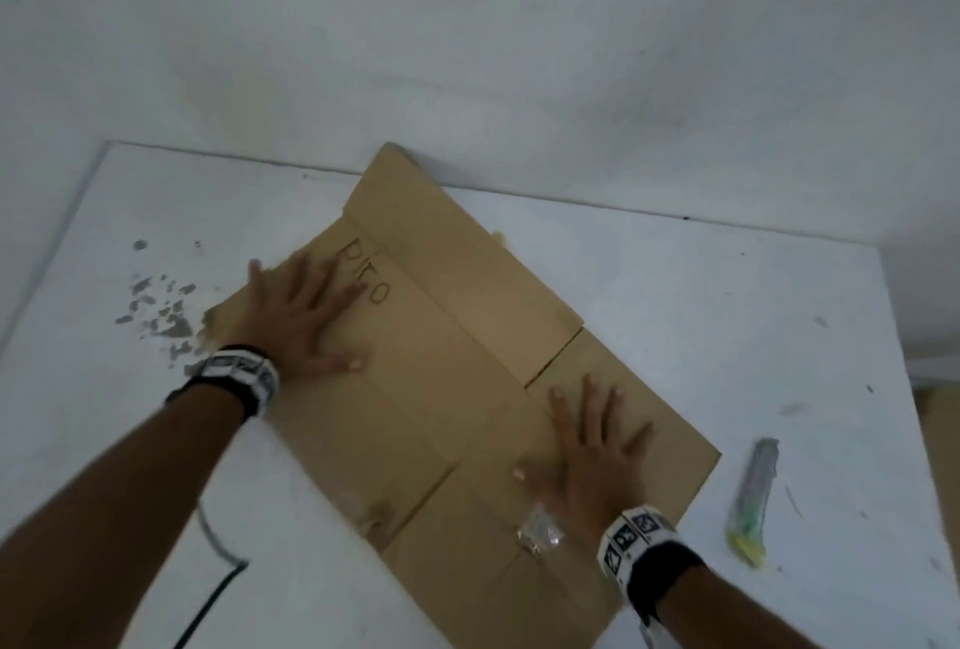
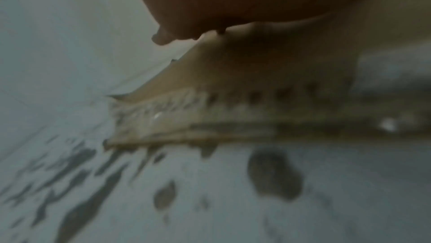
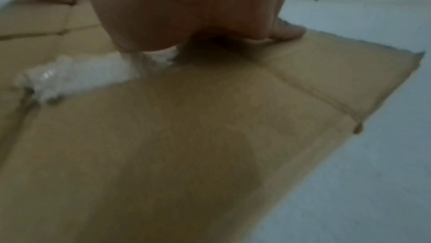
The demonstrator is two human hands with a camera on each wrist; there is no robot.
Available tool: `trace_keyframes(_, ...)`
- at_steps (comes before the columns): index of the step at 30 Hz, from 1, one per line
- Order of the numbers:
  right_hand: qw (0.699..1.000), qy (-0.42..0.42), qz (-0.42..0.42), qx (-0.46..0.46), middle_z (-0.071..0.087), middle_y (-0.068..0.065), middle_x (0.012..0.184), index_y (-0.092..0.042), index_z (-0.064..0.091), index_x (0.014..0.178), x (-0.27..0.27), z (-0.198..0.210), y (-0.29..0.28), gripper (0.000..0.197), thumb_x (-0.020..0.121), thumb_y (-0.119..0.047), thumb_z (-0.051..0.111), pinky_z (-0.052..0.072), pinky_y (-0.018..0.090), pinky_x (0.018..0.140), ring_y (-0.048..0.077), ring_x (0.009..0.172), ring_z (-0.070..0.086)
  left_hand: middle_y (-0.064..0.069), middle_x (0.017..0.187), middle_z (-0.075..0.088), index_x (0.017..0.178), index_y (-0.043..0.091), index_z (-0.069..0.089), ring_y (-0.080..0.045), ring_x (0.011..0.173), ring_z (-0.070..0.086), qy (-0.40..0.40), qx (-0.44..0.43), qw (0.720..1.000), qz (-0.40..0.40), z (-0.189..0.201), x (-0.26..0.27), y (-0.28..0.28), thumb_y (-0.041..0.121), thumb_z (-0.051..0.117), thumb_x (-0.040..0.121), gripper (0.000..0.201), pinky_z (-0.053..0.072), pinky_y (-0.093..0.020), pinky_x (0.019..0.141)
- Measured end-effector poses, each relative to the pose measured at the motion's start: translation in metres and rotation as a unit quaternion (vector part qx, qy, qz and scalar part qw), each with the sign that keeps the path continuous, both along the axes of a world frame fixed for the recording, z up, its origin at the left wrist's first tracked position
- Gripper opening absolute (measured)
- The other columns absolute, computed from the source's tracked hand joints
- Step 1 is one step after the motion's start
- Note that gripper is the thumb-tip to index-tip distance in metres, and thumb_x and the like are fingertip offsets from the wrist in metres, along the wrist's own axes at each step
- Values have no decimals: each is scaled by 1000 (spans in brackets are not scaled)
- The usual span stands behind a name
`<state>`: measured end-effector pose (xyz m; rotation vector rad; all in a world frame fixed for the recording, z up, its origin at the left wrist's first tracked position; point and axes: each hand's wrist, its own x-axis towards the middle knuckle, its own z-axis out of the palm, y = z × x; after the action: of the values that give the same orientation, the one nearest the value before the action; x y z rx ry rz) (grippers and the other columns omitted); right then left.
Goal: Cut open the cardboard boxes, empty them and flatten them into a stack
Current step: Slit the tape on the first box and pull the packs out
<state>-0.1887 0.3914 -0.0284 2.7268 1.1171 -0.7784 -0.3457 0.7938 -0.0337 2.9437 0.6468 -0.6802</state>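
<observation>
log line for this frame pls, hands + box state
phase: flattening | left hand: flat on cardboard box | right hand: flat on box | box cutter: idle on table, right of box

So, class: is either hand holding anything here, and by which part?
Nothing is held. The left hand and right hand both press flat, fingers spread, on the flattened brown cardboard box.

A bare, plain room used as a makeshift work area, more like a storeroom or workshop corner than a home. A white worktop [image 1: 675,295] stands against an unadorned white wall [image 1: 467,25]. Its paint is chipped in grey patches [image 1: 161,310] at the far left and scuffed at the right. A utility knife [image 1: 756,492] lies near the right edge.
</observation>
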Motion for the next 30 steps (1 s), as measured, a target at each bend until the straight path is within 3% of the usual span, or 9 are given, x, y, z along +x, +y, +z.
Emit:
trace_keyframes(3,999,-28,7,15,-11,19,167,-28,5,161,1,-16,0,111,77,-96,27,3,84,105,51,150,-8,1,170,-9,158,49,0,-41,153,-8,-34,-16,999,-6,-23,-3,10,103,28,65,112,-29,-60,106)
trace_keyframes(6,999,-30,14,15,-2,20,168,-26,7,161,3,-22,-1,114,75,-97,32,7,84,105,53,150,0,-3,171,-3,160,44,10,-39,153,-11,-47,-20,999,-17,-30,-5,14,101,32,66,113,-33,-55,105)
trace_keyframes(10,1000,-15,10,10,-6,18,168,-27,9,161,3,-14,-1,111,76,-96,30,6,83,106,51,151,-3,-2,170,-6,160,44,8,-40,153,-11,-20,-21,999,15,-23,-3,8,102,26,68,111,-12,-72,110)
trace_keyframes(12,1000,-4,-1,17,-12,16,168,-30,7,161,6,-3,4,106,79,-93,29,4,80,110,48,152,-8,-4,170,-9,160,43,4,-44,153,-8,-9,-37,996,78,-6,0,-15,99,20,70,108,-4,-75,112)
trace_keyframes(16,988,-63,9,144,24,19,162,-19,28,152,12,32,53,87,86,-71,45,23,73,112,46,149,23,-11,166,-25,159,31,-14,-46,151,-14,11,-116,965,233,39,-16,-116,98,12,52,129,2,-72,116)
trace_keyframes(19,985,-46,76,146,2,16,168,-21,13,159,30,34,109,97,83,-72,44,9,73,116,44,153,3,-3,150,-53,146,41,-39,-44,145,-34,70,-241,920,300,49,-35,-208,110,31,35,148,-1,-78,112)
trace_keyframes(22,994,-5,98,38,-25,10,165,-30,-10,159,54,2,129,106,81,-88,30,-1,75,114,39,152,-18,-9,140,-62,138,38,-49,-50,133,-47,103,-241,908,328,30,-43,-246,104,54,32,162,-5,-82,107)
trace_keyframes(26,992,-14,120,22,-33,8,163,-34,-20,157,64,-20,122,107,76,-96,13,-8,73,114,36,151,-25,-12,140,-62,135,38,-53,-50,129,-51,97,-216,915,325,17,-44,-244,102,58,28,167,-10,-84,105)
trace_keyframes(30,989,27,141,25,-34,7,162,-35,-19,157,72,-8,118,109,77,-93,28,-6,73,115,36,151,-25,-13,141,-61,137,35,-51,-51,133,-47,93,-194,922,322,26,-43,-248,99,61,36,164,-8,-83,107)
